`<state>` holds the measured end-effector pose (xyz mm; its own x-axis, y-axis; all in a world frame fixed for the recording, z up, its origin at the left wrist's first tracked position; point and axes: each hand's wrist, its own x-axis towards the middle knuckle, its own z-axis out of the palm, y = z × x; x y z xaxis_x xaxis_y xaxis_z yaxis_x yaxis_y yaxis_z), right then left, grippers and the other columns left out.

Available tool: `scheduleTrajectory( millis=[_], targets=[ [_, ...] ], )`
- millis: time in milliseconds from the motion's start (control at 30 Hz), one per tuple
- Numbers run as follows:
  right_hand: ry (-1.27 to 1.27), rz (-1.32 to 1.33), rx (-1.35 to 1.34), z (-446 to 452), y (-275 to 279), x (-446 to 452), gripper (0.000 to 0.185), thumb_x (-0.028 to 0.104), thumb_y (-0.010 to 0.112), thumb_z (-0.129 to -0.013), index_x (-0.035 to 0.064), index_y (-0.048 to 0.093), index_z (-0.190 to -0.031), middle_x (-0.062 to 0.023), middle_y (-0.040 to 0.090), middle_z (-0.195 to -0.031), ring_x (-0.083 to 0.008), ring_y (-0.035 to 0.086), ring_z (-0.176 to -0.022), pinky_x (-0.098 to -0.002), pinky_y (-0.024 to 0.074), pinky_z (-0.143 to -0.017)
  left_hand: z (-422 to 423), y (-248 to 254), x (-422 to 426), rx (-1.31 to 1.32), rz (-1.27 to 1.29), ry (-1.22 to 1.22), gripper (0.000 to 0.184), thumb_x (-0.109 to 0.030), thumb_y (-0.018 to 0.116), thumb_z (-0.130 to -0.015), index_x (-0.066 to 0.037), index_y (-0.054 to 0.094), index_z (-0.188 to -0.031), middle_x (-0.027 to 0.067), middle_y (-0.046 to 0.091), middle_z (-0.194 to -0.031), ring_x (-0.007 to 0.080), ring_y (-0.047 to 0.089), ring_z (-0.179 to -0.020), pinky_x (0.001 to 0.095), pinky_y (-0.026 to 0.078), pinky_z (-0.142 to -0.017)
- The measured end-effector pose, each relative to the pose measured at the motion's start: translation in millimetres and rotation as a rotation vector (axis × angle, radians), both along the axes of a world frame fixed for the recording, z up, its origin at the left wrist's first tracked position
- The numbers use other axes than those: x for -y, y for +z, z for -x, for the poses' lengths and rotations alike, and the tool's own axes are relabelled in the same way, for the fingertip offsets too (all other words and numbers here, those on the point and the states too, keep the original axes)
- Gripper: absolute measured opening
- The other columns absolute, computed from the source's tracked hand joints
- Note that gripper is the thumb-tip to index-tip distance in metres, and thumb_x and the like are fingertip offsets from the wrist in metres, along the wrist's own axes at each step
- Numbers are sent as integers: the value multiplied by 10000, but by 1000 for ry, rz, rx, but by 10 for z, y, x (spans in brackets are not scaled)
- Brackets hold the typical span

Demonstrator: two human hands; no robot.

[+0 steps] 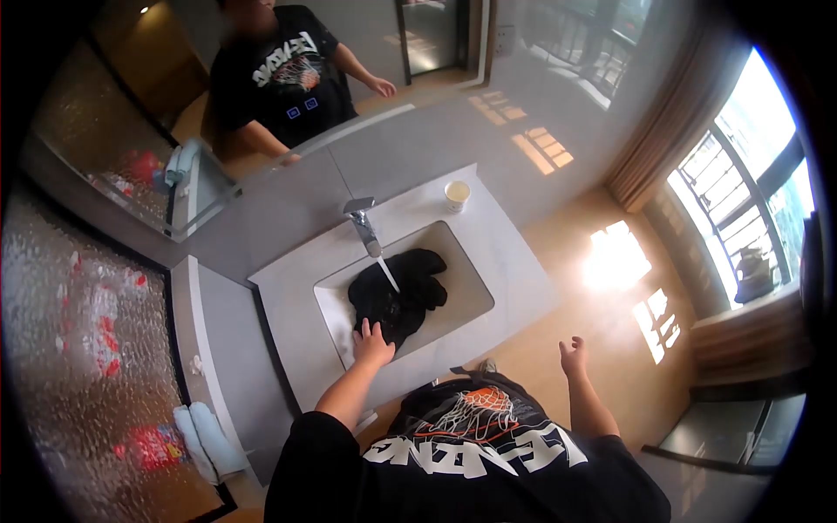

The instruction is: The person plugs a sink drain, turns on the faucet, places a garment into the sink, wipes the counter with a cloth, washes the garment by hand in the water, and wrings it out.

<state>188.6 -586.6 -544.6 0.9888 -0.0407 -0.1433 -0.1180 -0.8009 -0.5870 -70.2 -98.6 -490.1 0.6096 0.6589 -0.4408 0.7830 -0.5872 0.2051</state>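
Observation:
A black cloth (397, 292) lies bunched in the white rectangular sink (475, 292). Water runs in a thin stream from the chrome faucet (364, 228) onto it. My left hand (373, 345) is at the near left side of the sink, its fingers spread at the lower edge of the cloth and not closed round it. Away from the sink, over the floor on the right, my right hand (573, 357) hangs in the air with its fingers partly bent and apart, holding nothing.
A small cup (456, 196) stands on the counter (532, 296) behind the sink. The mirror above reflects a person. Rolled light towels (209, 443) are at the lower left, beside textured glass (96, 349). Curtains (667, 105) and a window are at the right.

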Motion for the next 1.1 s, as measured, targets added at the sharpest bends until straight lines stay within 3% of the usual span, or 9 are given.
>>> scheduleTrajectory(
  millis=[167, 233, 333, 400, 500, 600, 733, 933, 1100],
  targets=[
    [400, 2, 280, -619, 732, -1023, 561, 302, 766, -796, 68, 545, -1256, -172, 523, -1334, -388, 482, -1232, -477, 417, -1039, 169, 135, 447, 22, 48, 79, 593, -512, 626, -875, -112, 576, -1309, 126, 467, -1456, 383, 468, -1301, 507, 388, -1075],
    [451, 95, 202, -811, 814, -1318, 724, 363, 778, -774, 73, 476, -1364, -147, 457, -1423, -379, 429, -1305, -477, 380, -1089, 295, 78, 818, 278, -510, 110, 578, -554, 597, -883, -102, 626, -1243, 138, 515, -1404, 357, 504, -1269, 515, 350, -1095],
    [461, 142, 37, -1051, 829, -1656, 830, 456, 757, -783, 81, 416, -1440, -150, 431, -1456, -386, 383, -1355, -478, 349, -1118, 338, 215, 908, 8, -119, 139, 573, -572, 587, -883, -100, 652, -1201, 142, 549, -1371, 337, 514, -1263, 525, 316, -1113],
    [469, 167, -75, -1170, 716, -1773, 879, 508, 741, -787, 84, 384, -1469, -151, 414, -1479, -387, 362, -1376, -482, 330, -1131, 405, 31, 906, 64, -171, 137, 582, -586, 568, -889, -100, 655, -1197, 139, 586, -1322, 329, 524, -1254, 528, 314, -1113],
    [452, 201, 183, -1148, 721, -1925, 798, 520, 725, -805, 94, 447, -1420, -168, 419, -1475, -368, 386, -1364, -480, 320, -1141, 333, 87, 910, 34, -156, 162, 586, -589, 547, -902, -77, 664, -1163, 138, 631, -1253, 326, 542, -1229, 510, 323, -1112],
    [890, 164, 502, -1082, 663, -2027, 664, 479, 710, -833, 93, 541, -1346, -152, 468, -1445, -350, 391, -1361, -484, 313, -1137, 258, 180, 882, 38, -178, 118, 575, -571, 551, -912, -27, 701, -1020, 149, 653, -1178, 332, 584, -1132, 456, 428, -1016],
    [1549, -85, 471, -514, 729, -2251, 431, 401, 699, -864, 113, 640, -1178, -83, 613, -1259, -318, 508, -1244, -477, 382, -1075, 290, 30, 823, 233, -354, 38, 550, -529, 548, -930, -11, 716, -859, 160, 681, -967, 354, 627, -938, 457, 514, -824],
    [1577, 176, 193, 131, 761, -2524, 384, 421, 598, -927, 79, 641, -1096, -143, 656, -1141, -342, 593, -1126, -456, 463, -965, 202, -92, 720, 332, -370, 69, 506, -463, 531, -960, -24, 696, -770, 157, 689, -863, 362, 634, -895, 482, 512, -782],
    [1458, 100, 470, 298, 514, -2412, 415, 440, 553, -947, 36, 621, -1012, -158, 645, -1022, -353, 593, -1061, -464, 457, -935, 204, -124, 770, 324, -368, 107, 489, -437, 528, -966, -13, 667, -766, 192, 682, -886, 398, 629, -906, 513, 499, -794]
  ],
)
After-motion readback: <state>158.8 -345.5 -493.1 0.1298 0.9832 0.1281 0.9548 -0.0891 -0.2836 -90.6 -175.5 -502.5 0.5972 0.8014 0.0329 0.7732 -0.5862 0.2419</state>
